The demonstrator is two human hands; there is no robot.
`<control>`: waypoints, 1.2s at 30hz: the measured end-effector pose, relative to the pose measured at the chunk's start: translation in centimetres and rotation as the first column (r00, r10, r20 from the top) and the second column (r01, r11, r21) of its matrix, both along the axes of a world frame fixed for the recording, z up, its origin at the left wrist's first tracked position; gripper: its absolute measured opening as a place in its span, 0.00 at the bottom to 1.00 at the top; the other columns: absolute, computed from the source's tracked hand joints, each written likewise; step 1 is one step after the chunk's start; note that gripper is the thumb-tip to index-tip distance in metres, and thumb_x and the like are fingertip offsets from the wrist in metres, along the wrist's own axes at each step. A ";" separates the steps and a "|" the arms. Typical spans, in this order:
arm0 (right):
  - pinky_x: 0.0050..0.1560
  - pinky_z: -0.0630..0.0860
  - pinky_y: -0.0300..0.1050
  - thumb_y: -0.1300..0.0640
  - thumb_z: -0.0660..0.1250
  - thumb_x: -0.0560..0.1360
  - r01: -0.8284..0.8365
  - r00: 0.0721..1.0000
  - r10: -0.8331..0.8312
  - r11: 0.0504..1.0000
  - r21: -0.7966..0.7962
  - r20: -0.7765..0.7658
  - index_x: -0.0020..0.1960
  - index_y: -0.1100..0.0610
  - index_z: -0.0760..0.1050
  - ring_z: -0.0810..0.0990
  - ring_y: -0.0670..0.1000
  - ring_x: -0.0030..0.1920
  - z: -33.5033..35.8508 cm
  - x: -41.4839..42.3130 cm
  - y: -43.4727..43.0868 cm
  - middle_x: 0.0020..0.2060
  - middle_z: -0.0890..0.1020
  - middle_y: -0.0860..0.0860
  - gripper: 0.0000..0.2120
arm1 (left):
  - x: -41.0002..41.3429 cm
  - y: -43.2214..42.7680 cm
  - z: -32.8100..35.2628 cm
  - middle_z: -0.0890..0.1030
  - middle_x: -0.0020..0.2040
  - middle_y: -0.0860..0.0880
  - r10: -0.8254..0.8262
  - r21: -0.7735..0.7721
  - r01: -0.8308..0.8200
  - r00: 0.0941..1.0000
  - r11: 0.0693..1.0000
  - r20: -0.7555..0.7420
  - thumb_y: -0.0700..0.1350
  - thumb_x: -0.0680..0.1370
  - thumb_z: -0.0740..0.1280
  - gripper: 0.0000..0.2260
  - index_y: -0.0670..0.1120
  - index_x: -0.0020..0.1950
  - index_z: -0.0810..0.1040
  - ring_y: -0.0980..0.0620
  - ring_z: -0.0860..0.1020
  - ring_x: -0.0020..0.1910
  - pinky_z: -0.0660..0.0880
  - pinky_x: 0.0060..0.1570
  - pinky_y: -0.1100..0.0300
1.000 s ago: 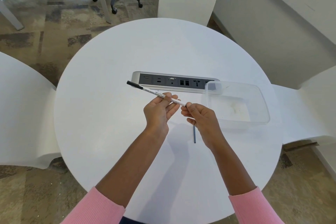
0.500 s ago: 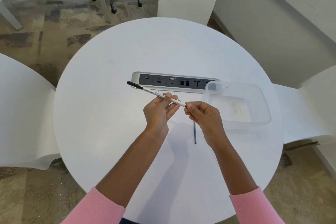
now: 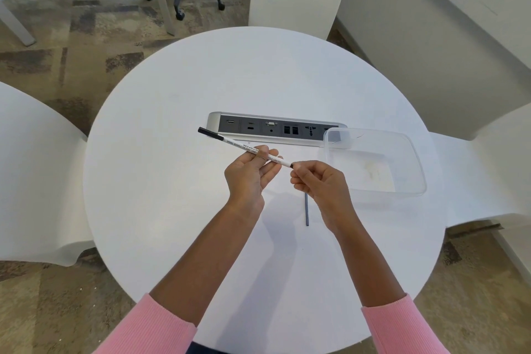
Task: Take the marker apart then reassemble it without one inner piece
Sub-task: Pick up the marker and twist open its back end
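The marker (image 3: 244, 150) hangs above the middle of the round white surface (image 3: 161, 181), its long axis slanting from the black cap at the far left down to its near-right end. The left hand (image 3: 250, 178) grips the white barrel near the middle, thumb and fingers closed around it from below. Just right of that, the right hand (image 3: 317, 184) is pinched shut on a small dark piece at the barrel's near-right end; whether that piece is seated or only touching the opening, I cannot tell. The next push seems to run along the barrel's axis, up and to the left, and the right hand is the one placed for it while the left braces.

On the surface below the right hand lies a thin grey rod (image 3: 307, 210), pointing near to far, apart from both hands. It looks like the inner piece being left out. Farther right sits a clear plastic tray (image 3: 413, 158), and beyond the hands a socket strip (image 3: 273, 131) is set into the surface.
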State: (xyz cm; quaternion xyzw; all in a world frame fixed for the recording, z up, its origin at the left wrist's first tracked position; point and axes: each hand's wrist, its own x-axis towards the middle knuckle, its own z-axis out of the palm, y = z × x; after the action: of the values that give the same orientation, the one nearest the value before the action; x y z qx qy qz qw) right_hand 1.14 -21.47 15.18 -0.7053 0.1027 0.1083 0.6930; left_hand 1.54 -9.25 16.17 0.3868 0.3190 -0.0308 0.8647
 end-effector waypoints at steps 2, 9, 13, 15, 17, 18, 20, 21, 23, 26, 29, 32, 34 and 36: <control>0.39 0.76 0.30 0.68 0.66 0.71 -0.001 0.999 0.001 1.000 -0.020 0.035 0.42 0.54 0.79 0.79 0.42 0.35 0.0 0.0 -0.3 0.35 0.81 0.51 0.09 | -0.1 -0.1 0.0 0.81 0.38 0.45 0.000 0.000 0.000 1.000 1.000 -0.004 0.36 0.76 0.65 0.04 0.41 0.41 0.77 0.55 0.82 0.30 0.81 0.37 0.64; 0.36 0.78 0.33 0.58 0.62 0.76 0.002 0.992 0.013 0.994 0.114 -0.129 0.43 0.58 0.77 0.79 0.49 0.35 0.4 -0.2 -0.2 0.34 0.79 0.53 0.07 | 0.1 -0.3 0.2 0.82 0.31 0.49 0.001 -0.003 -0.001 1.000 1.000 0.010 0.36 0.76 0.65 0.04 0.40 0.41 0.77 0.56 0.82 0.30 0.81 0.37 0.65; 0.33 0.77 0.32 0.56 0.63 0.75 0.004 0.997 0.000 0.998 0.055 -0.079 0.39 0.59 0.78 0.79 0.44 0.30 0.2 -0.1 0.0 0.31 0.79 0.52 0.10 | 0.0 -0.5 0.2 0.82 0.32 0.48 -0.006 -0.013 0.006 1.000 1.000 0.002 0.36 0.76 0.66 0.04 0.40 0.41 0.77 0.56 0.82 0.30 0.81 0.37 0.65; 0.35 0.77 0.32 0.59 0.64 0.75 0.003 1.000 -0.002 1.000 0.026 -0.024 0.40 0.59 0.78 0.79 0.45 0.32 0.1 0.0 -0.1 0.32 0.79 0.53 0.07 | 0.1 -0.4 0.2 0.82 0.35 0.46 -0.004 -0.019 0.004 1.000 1.000 -0.003 0.36 0.76 0.65 0.04 0.40 0.42 0.77 0.56 0.82 0.30 0.81 0.37 0.65; 0.37 0.77 0.32 0.64 0.64 0.74 -0.009 0.999 0.009 1.000 -0.005 0.051 0.42 0.58 0.77 0.80 0.44 0.33 -0.1 0.0 -0.1 0.33 0.80 0.53 0.05 | 0.2 -0.4 0.2 0.83 0.32 0.47 -0.001 -0.026 0.001 1.000 1.000 0.000 0.35 0.76 0.65 0.04 0.40 0.41 0.77 0.55 0.82 0.29 0.81 0.37 0.64; 0.39 0.78 0.32 0.66 0.64 0.74 -0.008 0.996 0.011 0.999 -0.032 0.091 0.42 0.56 0.77 0.80 0.42 0.33 -0.2 0.0 -0.2 0.34 0.80 0.52 0.06 | 0.3 -0.3 0.2 0.83 0.32 0.47 -0.001 -0.027 0.001 1.000 1.000 0.000 0.35 0.76 0.65 0.04 0.40 0.41 0.77 0.55 0.82 0.29 0.81 0.37 0.64; 0.43 0.79 0.34 0.69 0.64 0.73 0.006 0.990 0.005 0.997 -0.077 0.143 0.44 0.54 0.77 0.79 0.42 0.35 -0.3 -0.1 -0.2 0.36 0.80 0.51 0.11 | 0.3 -0.3 0.2 0.82 0.34 0.46 -0.004 -0.021 0.004 1.000 1.000 0.000 0.36 0.76 0.66 0.04 0.40 0.41 0.77 0.55 0.82 0.29 0.81 0.36 0.65; 0.43 0.79 0.34 0.70 0.63 0.72 0.014 0.990 -0.005 0.998 -0.063 0.137 0.45 0.54 0.77 0.80 0.43 0.36 -0.3 -0.1 -0.2 0.37 0.81 0.51 0.12 | 0.3 -0.3 0.2 0.81 0.36 0.46 -0.007 -0.016 0.007 1.000 1.000 0.001 0.36 0.76 0.66 0.04 0.40 0.41 0.77 0.55 0.82 0.30 0.81 0.36 0.65; 0.41 0.78 0.34 0.69 0.61 0.74 0.013 0.998 -0.015 0.999 0.033 0.066 0.47 0.56 0.77 0.80 0.45 0.37 -0.1 -0.2 -0.2 0.37 0.80 0.52 0.11 | 0.3 -0.4 0.1 0.81 0.37 0.45 -0.018 -0.008 0.018 1.000 1.000 0.001 0.36 0.76 0.66 0.04 0.40 0.41 0.77 0.55 0.82 0.30 0.81 0.37 0.65; 0.37 0.77 0.34 0.63 0.62 0.75 0.030 1.000 -0.030 0.997 0.078 -0.002 0.43 0.58 0.77 0.79 0.47 0.34 0.1 0.0 0.0 0.34 0.79 0.53 0.06 | 0.2 -0.4 0.0 0.81 0.38 0.45 -0.026 -0.007 0.026 1.000 1.000 0.000 0.37 0.76 0.66 0.04 0.41 0.42 0.77 0.56 0.82 0.30 0.81 0.38 0.65; 0.34 0.76 0.32 0.63 0.64 0.75 0.050 0.998 -0.051 0.998 0.024 0.042 0.40 0.57 0.78 0.78 0.42 0.29 0.0 0.1 0.1 0.30 0.79 0.52 0.07 | 0.2 -0.3 0.0 0.82 0.36 0.45 -0.024 -0.014 0.024 1.000 1.000 -0.008 0.36 0.76 0.66 0.04 0.40 0.41 0.77 0.56 0.82 0.29 0.81 0.36 0.65; 0.35 0.76 0.31 0.65 0.64 0.74 0.024 0.990 -0.019 0.999 -0.039 0.143 0.41 0.58 0.77 0.78 0.41 0.30 0.0 0.1 0.1 0.31 0.79 0.52 0.06 | 0.3 -0.1 0.1 0.83 0.31 0.48 -0.021 -0.023 0.021 1.000 1.000 -0.007 0.35 0.76 0.65 0.04 0.40 0.41 0.77 0.55 0.82 0.29 0.81 0.34 0.65; 0.37 0.76 0.30 0.65 0.65 0.73 0.010 0.977 0.013 0.994 -0.107 0.213 0.42 0.57 0.77 0.78 0.40 0.31 -0.1 0.0 0.1 0.32 0.79 0.51 0.06 | 0.4 0.1 0.1 0.83 0.29 0.49 -0.026 -0.023 0.026 1.000 0.999 -0.005 0.35 0.76 0.64 0.05 0.39 0.41 0.77 0.55 0.82 0.29 0.81 0.34 0.65; 0.39 0.75 0.29 0.64 0.66 0.73 0.000 0.962 0.052 0.982 -0.191 0.267 0.42 0.54 0.77 0.78 0.40 0.33 -0.2 -0.1 0.0 0.33 0.80 0.48 0.06 | 0.5 0.4 0.1 0.83 0.28 0.49 -0.034 -0.019 0.034 0.999 0.999 0.000 0.35 0.76 0.64 0.04 0.39 0.42 0.77 0.54 0.83 0.29 0.80 0.33 0.65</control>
State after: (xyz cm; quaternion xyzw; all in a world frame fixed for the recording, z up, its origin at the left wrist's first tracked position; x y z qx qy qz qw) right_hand 0.99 -21.50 15.00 -0.7775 0.0072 0.0097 0.6288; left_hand 2.03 -8.89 16.29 0.3839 0.3120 -0.0485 0.8677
